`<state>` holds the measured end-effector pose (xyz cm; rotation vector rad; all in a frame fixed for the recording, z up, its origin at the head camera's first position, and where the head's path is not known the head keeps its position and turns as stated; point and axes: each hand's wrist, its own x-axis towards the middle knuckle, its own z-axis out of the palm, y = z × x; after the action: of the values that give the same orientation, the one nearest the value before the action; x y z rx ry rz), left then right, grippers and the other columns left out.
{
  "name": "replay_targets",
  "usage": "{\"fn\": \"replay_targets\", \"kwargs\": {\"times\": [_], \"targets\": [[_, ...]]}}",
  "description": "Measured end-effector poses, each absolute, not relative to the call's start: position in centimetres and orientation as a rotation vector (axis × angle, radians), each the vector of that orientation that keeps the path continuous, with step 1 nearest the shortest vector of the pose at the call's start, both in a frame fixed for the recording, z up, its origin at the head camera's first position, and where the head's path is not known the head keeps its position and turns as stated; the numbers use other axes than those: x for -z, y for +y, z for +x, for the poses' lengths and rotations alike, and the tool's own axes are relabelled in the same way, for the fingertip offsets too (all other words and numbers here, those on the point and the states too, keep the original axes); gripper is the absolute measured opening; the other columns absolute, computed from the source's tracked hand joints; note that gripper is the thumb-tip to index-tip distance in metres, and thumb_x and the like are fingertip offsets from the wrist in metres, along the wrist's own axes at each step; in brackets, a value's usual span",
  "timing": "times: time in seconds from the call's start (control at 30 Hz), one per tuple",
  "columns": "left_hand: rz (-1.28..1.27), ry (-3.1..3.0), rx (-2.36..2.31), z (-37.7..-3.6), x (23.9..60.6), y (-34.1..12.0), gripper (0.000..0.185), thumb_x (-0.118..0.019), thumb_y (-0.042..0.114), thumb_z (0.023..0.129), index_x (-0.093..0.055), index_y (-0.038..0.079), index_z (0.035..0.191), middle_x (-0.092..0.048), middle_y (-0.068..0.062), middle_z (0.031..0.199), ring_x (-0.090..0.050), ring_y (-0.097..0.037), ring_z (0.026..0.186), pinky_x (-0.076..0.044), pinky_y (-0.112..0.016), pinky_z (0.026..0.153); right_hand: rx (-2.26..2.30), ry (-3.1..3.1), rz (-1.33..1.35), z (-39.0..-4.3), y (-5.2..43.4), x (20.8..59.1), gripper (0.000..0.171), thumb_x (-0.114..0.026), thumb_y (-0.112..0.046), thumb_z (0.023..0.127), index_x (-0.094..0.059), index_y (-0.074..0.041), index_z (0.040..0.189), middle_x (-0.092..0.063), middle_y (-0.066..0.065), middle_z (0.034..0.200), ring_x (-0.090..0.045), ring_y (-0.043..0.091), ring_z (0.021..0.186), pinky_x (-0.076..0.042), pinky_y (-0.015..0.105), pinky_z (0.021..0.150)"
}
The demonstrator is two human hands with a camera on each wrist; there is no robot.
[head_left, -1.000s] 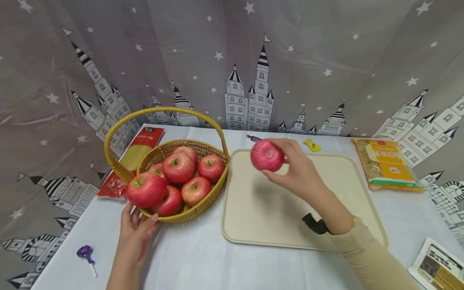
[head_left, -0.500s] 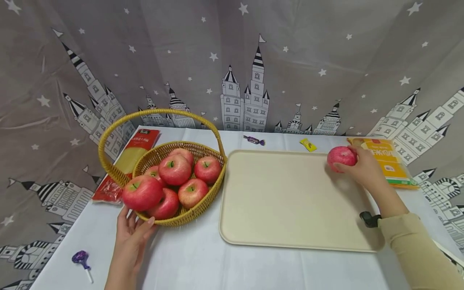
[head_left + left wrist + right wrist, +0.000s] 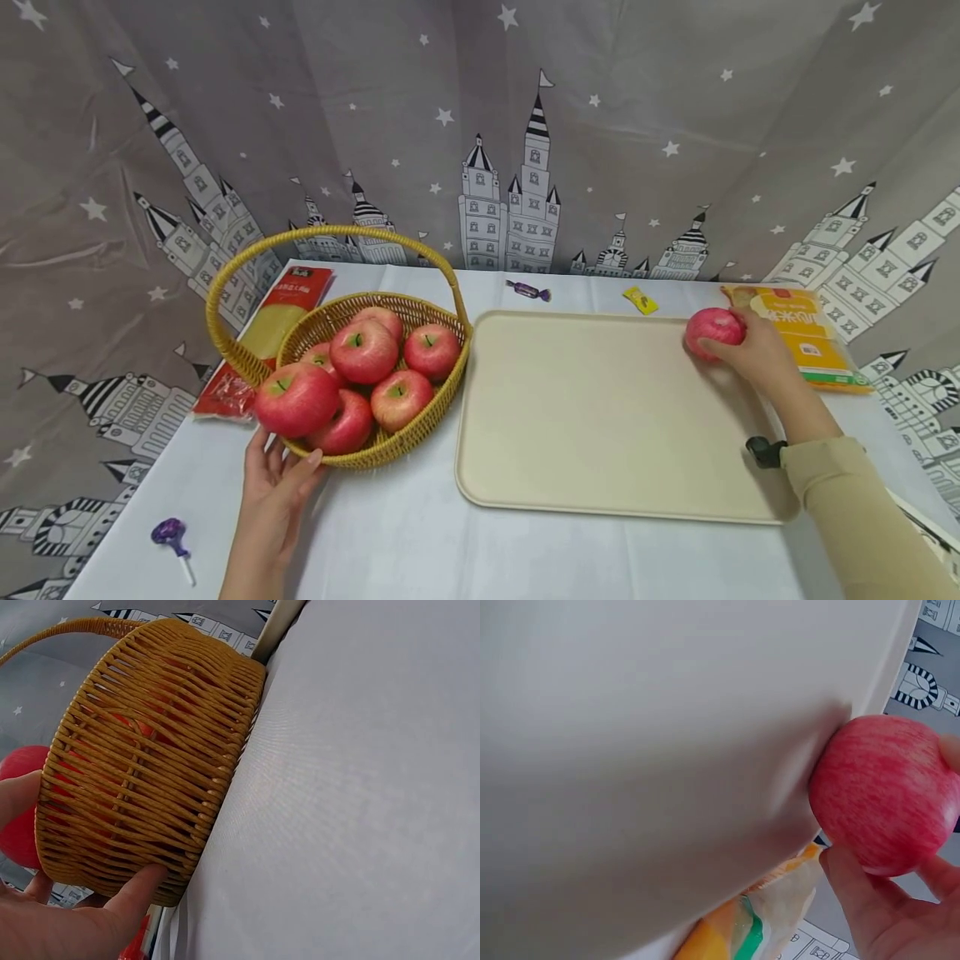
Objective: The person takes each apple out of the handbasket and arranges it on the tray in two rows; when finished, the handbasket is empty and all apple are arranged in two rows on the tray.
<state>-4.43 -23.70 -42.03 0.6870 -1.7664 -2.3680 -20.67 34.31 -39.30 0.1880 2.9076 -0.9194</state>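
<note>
Gripping an apple (image 3: 705, 330), likely firm, slick, best side-held: right hand (image 3: 762, 348), two o'clock on tray (image 3: 600, 417); left hand (image 3: 272, 497) holds basket (image 3: 397, 447).

Red packet (image 3: 272, 327) partly hidden behind basket (image 3: 416, 429)

The held apple (image 3: 708, 335) was pinkish red with fine streaks, the other apples (image 3: 365, 352) red tinged with yellow. The basket (image 3: 431, 415) was golden, the tray (image 3: 600, 417) cream, the cloth (image 3: 390, 533) white, the sleeve (image 3: 855, 508) beige, the lollipop (image 3: 168, 532) purple. White stars (image 3: 507, 16) and black-and-white castles (image 3: 480, 204) patterned the grey curtain (image 3: 637, 108).
</note>
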Motion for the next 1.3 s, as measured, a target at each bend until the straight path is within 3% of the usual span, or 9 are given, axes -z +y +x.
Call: {"fn": "replay_targets", "kwargs": {"times": [0.17, 0.3, 0.53, 0.8, 1.03, 1.3], "targets": [[0.68, -1.761, 2.37, -4.4, 42.0, -23.7, 0.086, -0.06, -0.001, 0.093, -0.009, 0.034, 0.153, -0.012, -0.007, 0.158, -0.026, -0.023, 0.137, -0.054, -0.022, 0.082, 0.913, 2.872, 0.196, -20.9, 34.6, 39.2, 0.107, -0.061, -0.061, 0.085, -0.011, 0.008, 0.149, -0.027, 0.04, 0.139, -0.03, 0.055, 0.12, -0.037, 0.068, 0.096], [0.686, -1.757, 2.371, -4.4, 42.1, -23.6, 0.087, -0.061, -0.001, 0.092, -0.009, 0.034, 0.153, -0.012, -0.006, 0.159, -0.026, -0.023, 0.138, -0.054, -0.022, 0.082, 0.868, 2.938, 0.205, -20.8, 34.3, 39.0, 0.107, -0.062, -0.062, 0.084, -0.009, 0.001, 0.152, -0.018, 0.039, 0.143, -0.026, 0.055, 0.121, -0.033, 0.072, 0.095], [0.677, -1.756, 2.374, -4.4, 42.0, -23.7, 0.086, -0.061, 0.0, 0.092, -0.009, 0.034, 0.153, -0.011, -0.005, 0.159, -0.025, -0.023, 0.139, -0.054, -0.022, 0.083, 0.906, 3.159, 0.056, -20.6, 30.6, 36.5, 0.09, -0.063, -0.049, 0.089, -0.021, -0.002, 0.152, -0.023, 0.03, 0.149, -0.022, 0.049, 0.133, -0.022, 0.068, 0.106], [0.642, -1.764, 2.366, -4.3, 42.1, -23.7, 0.085, -0.06, -0.001, 0.092, -0.01, 0.032, 0.153, -0.011, -0.007, 0.159, -0.024, -0.025, 0.139, -0.054, -0.022, 0.083, 1.229, 3.062, -0.439, -19.7, 21.4, 33.8, 0.073, -0.074, -0.028, 0.086, -0.039, -0.008, 0.146, -0.038, 0.019, 0.145, -0.044, 0.039, 0.125, -0.044, 0.054, 0.099], [0.673, -1.791, 2.358, -4.3, 41.9, -23.7, 0.087, -0.062, 0.002, 0.092, -0.007, 0.033, 0.153, -0.009, -0.006, 0.16, -0.022, -0.026, 0.142, -0.054, -0.023, 0.084, 1.275, 2.811, -1.003, -17.9, 11.9, 32.4, 0.073, -0.078, -0.024, 0.082, -0.042, -0.01, 0.144, -0.044, 0.007, 0.144, -0.045, 0.024, 0.126, -0.047, 0.043, 0.098], [0.661, -1.778, 2.359, -4.4, 42.0, -23.7, 0.086, -0.061, 0.0, 0.092, -0.01, 0.032, 0.153, -0.011, -0.007, 0.159, -0.024, -0.025, 0.139, -0.054, -0.021, 0.082, 1.046, 2.625, -1.229, -18.7, 0.6, 33.7, 0.075, -0.075, -0.041, 0.083, -0.043, -0.014, 0.145, -0.046, 0.002, 0.143, -0.04, 0.015, 0.131, -0.036, 0.03, 0.108]]}}
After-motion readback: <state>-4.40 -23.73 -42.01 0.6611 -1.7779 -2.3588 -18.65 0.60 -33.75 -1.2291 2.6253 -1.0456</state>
